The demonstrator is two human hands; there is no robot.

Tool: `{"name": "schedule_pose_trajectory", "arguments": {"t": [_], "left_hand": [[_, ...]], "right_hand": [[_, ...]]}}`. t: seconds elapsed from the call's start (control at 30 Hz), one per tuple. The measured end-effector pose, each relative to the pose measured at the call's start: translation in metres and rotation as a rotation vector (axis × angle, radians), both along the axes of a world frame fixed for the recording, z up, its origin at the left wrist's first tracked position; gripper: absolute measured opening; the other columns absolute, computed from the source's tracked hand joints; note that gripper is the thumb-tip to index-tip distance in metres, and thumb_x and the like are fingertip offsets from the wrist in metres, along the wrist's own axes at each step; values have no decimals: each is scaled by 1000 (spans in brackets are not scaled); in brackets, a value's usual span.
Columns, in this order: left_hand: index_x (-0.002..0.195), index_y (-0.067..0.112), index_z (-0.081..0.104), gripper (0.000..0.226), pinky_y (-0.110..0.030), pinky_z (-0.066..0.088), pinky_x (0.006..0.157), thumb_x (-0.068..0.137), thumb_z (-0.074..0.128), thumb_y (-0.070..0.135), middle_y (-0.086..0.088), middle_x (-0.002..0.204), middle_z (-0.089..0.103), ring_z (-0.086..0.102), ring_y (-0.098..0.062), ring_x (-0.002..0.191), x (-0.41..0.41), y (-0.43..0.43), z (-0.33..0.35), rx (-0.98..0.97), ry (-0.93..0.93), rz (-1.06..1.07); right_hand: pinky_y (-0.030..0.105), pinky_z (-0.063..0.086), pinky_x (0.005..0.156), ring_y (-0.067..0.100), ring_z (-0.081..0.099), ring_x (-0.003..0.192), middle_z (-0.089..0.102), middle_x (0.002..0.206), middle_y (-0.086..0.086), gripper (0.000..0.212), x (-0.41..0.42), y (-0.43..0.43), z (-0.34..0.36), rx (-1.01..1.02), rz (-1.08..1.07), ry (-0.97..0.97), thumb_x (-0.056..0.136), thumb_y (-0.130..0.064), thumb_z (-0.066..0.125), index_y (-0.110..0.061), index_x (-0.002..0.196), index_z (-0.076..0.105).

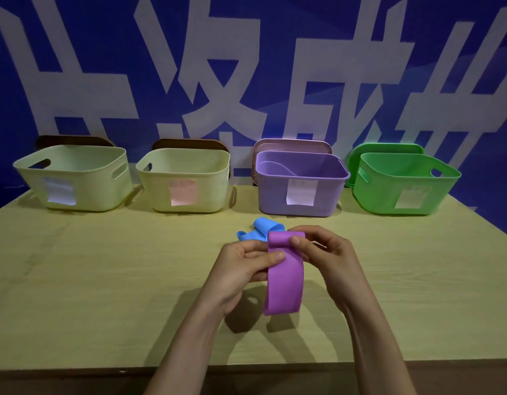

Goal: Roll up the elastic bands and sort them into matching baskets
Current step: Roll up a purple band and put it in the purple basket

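A purple elastic band point(285, 283) hangs above the table, its top end curled into a small roll. My left hand point(243, 269) pinches its left edge just below the roll, and my right hand point(323, 255) pinches the roll from the right. A blue elastic band point(258, 230) lies loosely crumpled on the table just behind my hands. Along the back stand a purple basket point(275, 195) with a purple band inside, a green basket point(380, 195), and two pale yellow baskets point(32, 181) point(158, 192).
Each basket has a paper label on its front and a lid leaning behind it against the blue wall. The wooden table point(104, 280) has its front edge close to me, under my forearms.
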State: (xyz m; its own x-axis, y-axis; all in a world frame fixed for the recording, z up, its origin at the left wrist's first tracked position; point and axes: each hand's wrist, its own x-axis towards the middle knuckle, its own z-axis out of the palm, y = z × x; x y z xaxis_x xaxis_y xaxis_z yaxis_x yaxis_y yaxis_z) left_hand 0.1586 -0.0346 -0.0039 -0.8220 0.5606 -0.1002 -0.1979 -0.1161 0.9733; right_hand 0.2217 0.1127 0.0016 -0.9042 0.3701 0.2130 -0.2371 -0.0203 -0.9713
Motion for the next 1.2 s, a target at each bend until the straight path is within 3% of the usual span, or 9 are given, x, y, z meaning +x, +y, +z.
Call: {"name": "schedule_pose_trajectory", "arguments": {"t": [0.1, 0.23, 0.3, 0.43, 0.5, 0.6, 0.77, 1.03, 1.2], "left_hand": [[97, 5, 70, 22, -25, 57, 72, 74, 72, 5, -13, 92, 74, 71, -18, 81, -1, -1, 4, 32, 17, 1], [94, 7, 72, 37, -25, 57, 70, 64, 73, 29, -12, 88, 74, 70, -19, 79, 0, 0, 6, 61, 25, 37], [94, 6, 73, 38, -23, 55, 66, 64, 73, 29, -10, 86, 74, 69, -18, 76, 0, 2, 6, 75, 35, 63], [96, 3, 72, 32, -23, 54, 67, 69, 73, 20, -11, 88, 74, 70, -18, 77, 1, 3, 2, 120, 44, 83], [98, 1, 71, 27, -23, 54, 69, 74, 72, 14, -13, 92, 74, 71, -20, 81, 1, 3, 1, 117, 58, 83], [96, 4, 72, 20, -23, 55, 68, 78, 70, 12, -12, 90, 74, 71, -19, 80, 2, 4, 0, 103, 51, 93], [104, 11, 68, 35, -31, 55, 77, 74, 69, 29, -10, 94, 74, 70, -20, 84, 1, 2, 1, 70, -8, -3], [91, 2, 68, 17, -27, 52, 68, 76, 74, 7, -12, 86, 73, 67, -19, 77, -2, 1, -6, -11, -24, 66], [92, 5, 69, 17, -23, 56, 65, 76, 73, 1, -9, 81, 74, 70, -15, 74, -2, 0, -5, 34, 7, 80]], "right_hand": [[21, 52, 69, 11, 65, 77, 74, 90, -1, 20, 2, 3, 1, 4, 39, 5, 78, 2, 69, -10, 93, 71], [23, 54, 72, 13, 68, 81, 74, 92, 0, 27, 2, 4, 2, 72, 44, 15, 71, 8, 73, -11, 91, 71], [22, 53, 72, 11, 68, 83, 74, 92, -3, 29, 2, 3, 1, 116, 38, 14, 70, 9, 74, -10, 91, 71], [25, 55, 77, 13, 67, 88, 71, 101, -1, 28, 3, 5, -1, 120, 95, -41, 76, -14, 73, -15, 104, 68], [23, 53, 72, 9, 65, 79, 72, 91, 0, 26, 1, 3, -1, 126, 93, -80, 79, -26, 67, -10, 99, 69], [18, 48, 65, 4, 56, 64, 67, 72, -4, 15, -3, 1, -2, 120, 56, -80, 86, -16, 64, -2, 88, 71], [17, 49, 63, 3, 59, 62, 68, 69, -5, 12, -6, 0, -4, 16, 9, -46, 88, -10, 61, -5, 85, 72], [21, 52, 65, 12, 65, 78, 70, 90, 5, 19, -8, 3, -7, -153, 58, -16, 75, -18, 67, -7, 91, 71], [23, 53, 73, 13, 67, 82, 74, 95, 3, 25, -5, 6, -7, -94, 86, -13, 71, -3, 70, -10, 95, 70]]}}
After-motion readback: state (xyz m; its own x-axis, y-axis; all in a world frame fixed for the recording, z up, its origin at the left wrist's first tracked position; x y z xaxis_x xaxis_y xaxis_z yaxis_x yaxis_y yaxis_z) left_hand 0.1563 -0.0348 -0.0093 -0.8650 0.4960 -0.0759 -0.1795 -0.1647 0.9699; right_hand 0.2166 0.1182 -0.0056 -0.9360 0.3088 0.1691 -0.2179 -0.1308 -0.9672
